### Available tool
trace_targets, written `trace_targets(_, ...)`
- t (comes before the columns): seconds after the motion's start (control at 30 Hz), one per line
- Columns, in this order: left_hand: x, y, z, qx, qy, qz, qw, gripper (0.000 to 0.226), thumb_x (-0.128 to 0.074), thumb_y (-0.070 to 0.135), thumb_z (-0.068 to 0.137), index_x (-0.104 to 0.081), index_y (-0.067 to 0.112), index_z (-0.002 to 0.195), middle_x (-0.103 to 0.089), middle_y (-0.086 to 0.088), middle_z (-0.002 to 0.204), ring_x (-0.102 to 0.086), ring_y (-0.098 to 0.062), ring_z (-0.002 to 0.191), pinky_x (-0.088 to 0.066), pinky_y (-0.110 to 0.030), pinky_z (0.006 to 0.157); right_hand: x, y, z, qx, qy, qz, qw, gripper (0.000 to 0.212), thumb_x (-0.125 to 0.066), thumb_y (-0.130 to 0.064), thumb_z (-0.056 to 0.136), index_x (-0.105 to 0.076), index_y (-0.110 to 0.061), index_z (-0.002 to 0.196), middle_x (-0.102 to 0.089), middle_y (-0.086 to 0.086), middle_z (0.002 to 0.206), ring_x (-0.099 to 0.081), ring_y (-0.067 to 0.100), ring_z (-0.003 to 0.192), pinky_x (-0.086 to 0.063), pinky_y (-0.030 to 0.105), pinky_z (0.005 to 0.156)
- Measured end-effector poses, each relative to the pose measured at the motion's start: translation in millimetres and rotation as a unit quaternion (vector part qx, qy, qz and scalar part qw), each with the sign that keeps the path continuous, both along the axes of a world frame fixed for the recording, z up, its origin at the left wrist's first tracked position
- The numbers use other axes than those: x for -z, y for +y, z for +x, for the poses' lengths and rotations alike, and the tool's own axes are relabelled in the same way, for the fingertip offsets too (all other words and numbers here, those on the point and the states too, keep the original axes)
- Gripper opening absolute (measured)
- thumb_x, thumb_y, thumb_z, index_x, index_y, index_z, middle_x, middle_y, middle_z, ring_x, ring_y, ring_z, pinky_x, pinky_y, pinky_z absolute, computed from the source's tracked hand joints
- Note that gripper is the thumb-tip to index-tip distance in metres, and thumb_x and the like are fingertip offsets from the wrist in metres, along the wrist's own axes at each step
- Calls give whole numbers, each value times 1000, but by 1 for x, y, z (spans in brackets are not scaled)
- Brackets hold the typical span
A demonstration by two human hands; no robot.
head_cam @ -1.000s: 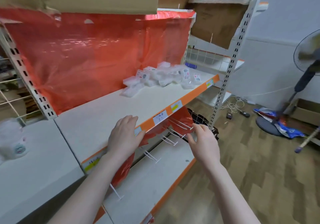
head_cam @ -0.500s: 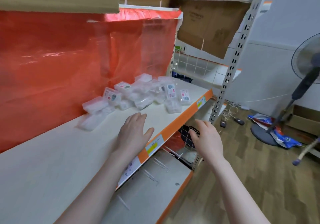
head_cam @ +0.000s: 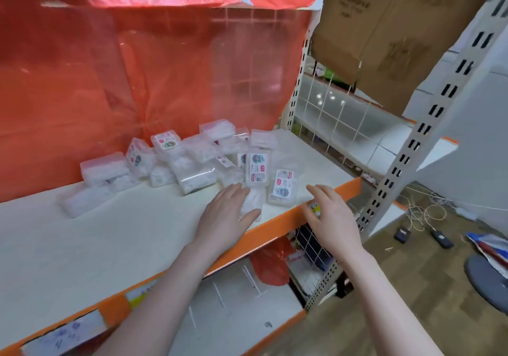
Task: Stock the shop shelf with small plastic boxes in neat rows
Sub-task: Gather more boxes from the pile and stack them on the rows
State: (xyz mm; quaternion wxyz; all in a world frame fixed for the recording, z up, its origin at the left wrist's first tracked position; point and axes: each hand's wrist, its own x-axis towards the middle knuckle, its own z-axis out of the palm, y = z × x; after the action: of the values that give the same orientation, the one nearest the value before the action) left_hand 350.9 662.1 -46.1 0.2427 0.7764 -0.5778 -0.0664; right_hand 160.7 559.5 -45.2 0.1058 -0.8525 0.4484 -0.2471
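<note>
- Red plastic sheet (head_cam: pixel 137 75) takes up most of the upper left of the frame, hanging as a backdrop behind the shelf.
- The shelf (head_cam: pixel 115 232) is a white board with an orange front edge, running from lower left up to centre right; a couple of price tags are stuck on that edge.
- Cardboard box (head_cam: pixel 384 34) sits at the top right, above the slotted grey upright (head_cam: pixel 412 146).
- The small plastic boxes (head_cam: pixel 192 160) are in a loose jumble in the middle of the frame, at the back of the shelf against the red sheet. No rows at all, some flat, some on edge, a few with printed labels facing up.
- Left hand (head_cam: pixel 224 212), centre of frame, lies palm down on the shelf with fingers fairly straight, fingertips resting on a whitish box at the front of the pile.
- Right hand (head_cam: pixel 328 212), just right of centre, hovers at the orange edge, fingers loose and spread, holding nothing, near a labelled box (head_cam: pixel 283 188).
</note>
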Motion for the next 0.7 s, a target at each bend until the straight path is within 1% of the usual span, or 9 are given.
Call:
trace_targets(0.13, 2, -22, -19, -66, 11, 18, 998, 61, -45, 50, 94, -30, 23, 146, -23, 1, 155, -16, -13, 143, -12, -25, 112, -5, -44, 1, -113, 24, -2, 993, 46, -52, -23, 93, -45, -16, 138, -39, 4, 145, -37, 19, 132, -32, 31, 104)
trace_targets(0.2, 3, -27, -25, -88, 7, 32, 996, 61, -45, 47, 94, -30, 21, 147, -23, 1, 156, -16, -14, 143, -10, -23, 112, -7, -59, 7, -185, 41, -9, 982, 48, -55, -17, 90, -46, -14, 137, -39, 5, 145, -39, 22, 131, -32, 33, 105)
trace_targets(0.27, 5, -30, -27, -102, 4, 42, 994, 59, -45, 44, 95, -30, 20, 147, -22, 1, 156, -16, -13, 143, -9, -21, 111, -7, -68, 15, -255, 52, -22, 965, 48, -61, -10, 85, -51, -8, 132, -44, 10, 141, -44, 28, 127, -36, 37, 103)
trace_targets(0.33, 6, -31, -26, -107, 5, 47, 993, 57, -45, 40, 95, -30, 20, 147, -22, 2, 156, -16, -12, 143, -9, -20, 110, -3, -75, 21, -293, 51, -44, 954, 45, -66, -6, 81, -57, -2, 125, -51, 16, 134, -48, 33, 124, -40, 40, 101)
trace_targets(0.43, 3, -29, -19, -92, 3, 61, 994, 56, -45, 33, 95, -30, 21, 147, -21, 5, 156, -17, -11, 143, -12, -21, 111, -1, -81, 27, -297, 49, -56, 952, 40, -70, -9, 81, -61, 1, 119, -55, 19, 128, -51, 35, 121, -42, 44, 100)
trace_targets(0.57, 1, -19, -10, -89, 8, 68, 994, 55, -47, 25, 93, -33, 21, 146, -23, 7, 155, -16, -10, 143, -13, -21, 112, -3, -82, 31, -285, 66, -95, 952, 38, -76, -14, 76, -65, 1, 110, -60, 22, 115, -59, 38, 104, -52, 45, 81)
trace_targets(0.63, 2, -14, -6, -90, 6, 67, 994, 54, -48, 24, 92, -35, 21, 145, -25, 6, 155, -17, -9, 142, -13, -19, 111, -4, -82, 30, -272, 87, -103, 953, 41, -73, -22, 79, -63, -3, 114, -59, 18, 117, -57, 36, 104, -50, 43, 79)
trace_targets(0.7, 1, -12, -3, -101, 3, 66, 993, 56, -50, 27, 92, -35, 21, 145, -26, 5, 154, -20, -9, 141, -15, -19, 110, -7, -86, 27, -269, 119, -103, 950, 46, -66, -32, 84, -58, -11, 124, -54, 11, 124, -51, 31, 110, -46, 41, 85)
